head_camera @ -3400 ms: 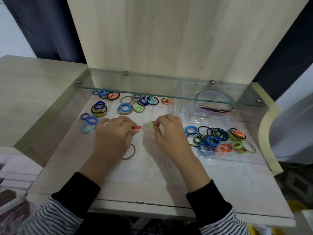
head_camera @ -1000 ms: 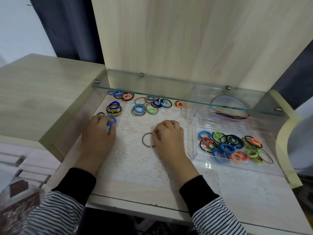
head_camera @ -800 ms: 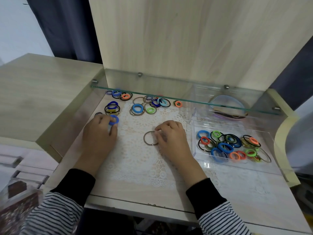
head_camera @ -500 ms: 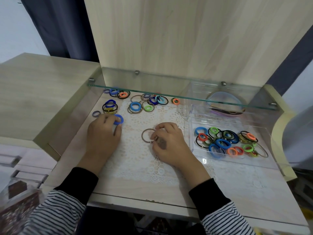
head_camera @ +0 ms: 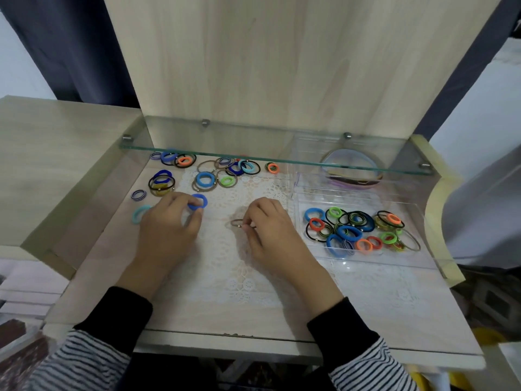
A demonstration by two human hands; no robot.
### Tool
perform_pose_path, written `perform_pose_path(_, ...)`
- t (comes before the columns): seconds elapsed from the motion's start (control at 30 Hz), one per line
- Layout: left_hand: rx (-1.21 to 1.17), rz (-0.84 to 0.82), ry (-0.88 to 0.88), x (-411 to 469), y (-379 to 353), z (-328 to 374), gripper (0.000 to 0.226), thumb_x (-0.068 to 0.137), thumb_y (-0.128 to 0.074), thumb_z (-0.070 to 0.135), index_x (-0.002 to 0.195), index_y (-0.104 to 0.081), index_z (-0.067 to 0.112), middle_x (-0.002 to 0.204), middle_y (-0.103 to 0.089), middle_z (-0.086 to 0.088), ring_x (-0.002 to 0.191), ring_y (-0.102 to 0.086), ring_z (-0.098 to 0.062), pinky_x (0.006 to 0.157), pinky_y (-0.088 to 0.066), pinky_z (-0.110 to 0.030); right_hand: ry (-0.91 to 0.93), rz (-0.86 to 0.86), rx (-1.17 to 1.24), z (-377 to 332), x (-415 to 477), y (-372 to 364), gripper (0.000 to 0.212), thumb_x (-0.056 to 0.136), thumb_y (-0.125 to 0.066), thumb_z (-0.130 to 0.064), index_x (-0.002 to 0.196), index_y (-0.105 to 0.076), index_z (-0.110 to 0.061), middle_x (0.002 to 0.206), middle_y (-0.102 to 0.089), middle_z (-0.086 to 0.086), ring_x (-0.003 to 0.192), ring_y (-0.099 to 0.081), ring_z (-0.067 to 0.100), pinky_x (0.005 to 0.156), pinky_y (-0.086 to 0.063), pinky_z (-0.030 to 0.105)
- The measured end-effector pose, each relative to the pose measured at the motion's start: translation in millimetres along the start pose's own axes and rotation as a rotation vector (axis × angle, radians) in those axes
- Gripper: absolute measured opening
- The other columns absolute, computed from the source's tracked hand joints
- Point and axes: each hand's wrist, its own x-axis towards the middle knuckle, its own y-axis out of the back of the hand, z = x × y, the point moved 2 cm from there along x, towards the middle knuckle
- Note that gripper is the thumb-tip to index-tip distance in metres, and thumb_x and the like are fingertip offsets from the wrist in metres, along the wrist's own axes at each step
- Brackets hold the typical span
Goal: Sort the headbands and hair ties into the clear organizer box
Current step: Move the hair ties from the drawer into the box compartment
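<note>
While both hands sit on the lace mat (head_camera: 225, 266), the head view (only view avail.) shows the foll.:

1. Left hand (head_camera: 169, 224): thumb and fingers pinched together on a blue hair tie (head_camera: 198, 201), near-left of centre. A teal tie (head_camera: 139, 213) lies just left of it, partly hidden.
2. Right hand (head_camera: 267, 230): fingertips clamped on a thin brown tie (head_camera: 235, 222) w/ a small bead, tilted up off the mat.
3. Clear organizer box (head_camera: 389, 262): at right. Near compartment holds many mixed ties; far compartment holds headbands (head_camera: 352, 172), seen through the glass shelf (head_camera: 253, 155).
4. Loose ties (head_camera: 205, 179): approx. a dozen-plus at far left, under the shelf; not yet sorted.

Risks (judgement):
- Thin tie is held by a light pinch only, so it may slip or spring away during the carry to the box.
- Blue tie has the longer route, across the right arm; a crossover could snag it.
- Reaching for far ties, knuckles may hit the shelf edge.
</note>
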Motion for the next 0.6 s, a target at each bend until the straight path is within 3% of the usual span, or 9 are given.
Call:
perform_pose_path(0.13, -0.059, -0.027, -0.025, 8, -7, 26, 0.02, 0.09, -0.056, 0.031, 0.096, -0.067, 0.015, 0.1, -0.066, 0.001, 0.085, -0.064, -0.019, 0.069, -0.053, -0.04, -0.013, 0.049, -0.016, 17, 0, 34, 0.007, 0.09, -0.052, -0.011, 0.09, -0.057, -0.007, 0.096, -0.052, 0.004, 0.093, -0.045, 0.021, 0.082, -0.037, 0.027)
perform_pose_path(0.3, -0.193, -0.15, -0.031, 19, -21, 79, 0.017, 0.088, -0.055, 0.036, 0.097, -0.063, 0.024, 0.104, -0.063, 0.011, 0.097, -0.062, -0.011, 0.079, -0.052, -0.039, -0.106, 0.156, -0.095, 57, -13, 71, 0.007, 0.088, -0.053, -0.014, 0.087, -0.056, -0.008, 0.094, -0.052, 0.005, 0.089, -0.047, 0.023, 0.077, -0.039, 0.033)
perform_pose_path(0.47, -0.203, -0.252, -0.089, 25, -44, 129, 0.016, 0.085, -0.056, 0.038, 0.095, -0.065, 0.029, 0.104, -0.064, 0.014, 0.095, -0.063, -0.011, 0.084, -0.051, -0.042, -0.23, 0.173, -0.307, 105, -40, 99, 0.005, 0.087, -0.055, -0.013, 0.085, -0.056, -0.008, 0.091, -0.053, 0.008, 0.086, -0.048, 0.028, 0.072, -0.038, 0.035)
perform_pose_path(0.53, -0.17, -0.305, -0.126, 25, -53, 145, 0.011, 0.088, -0.058, 0.038, 0.095, -0.063, 0.033, 0.107, -0.064, 0.017, 0.101, -0.061, -0.008, 0.097, -0.045, -0.046, -0.296, 0.179, -0.376, 121, -51, 108, 0.005, 0.086, -0.056, -0.013, 0.085, -0.057, -0.008, 0.091, -0.055, 0.009, 0.088, -0.049, 0.029, 0.075, -0.043, 0.041)
perform_pose_path(0.6, -0.14, -0.366, -0.119, 24, -61, 157, 0.008, 0.09, -0.058, 0.039, 0.097, -0.062, 0.036, 0.111, -0.061, 0.021, 0.11, -0.055, -0.002, 0.113, -0.025, -0.045, -0.371, 0.181, -0.405, 132, -58, 115, 0.004, 0.085, -0.061, -0.01, 0.085, -0.059, -0.006, 0.092, -0.057, 0.011, 0.09, -0.05, 0.031, 0.078, -0.039, 0.037)
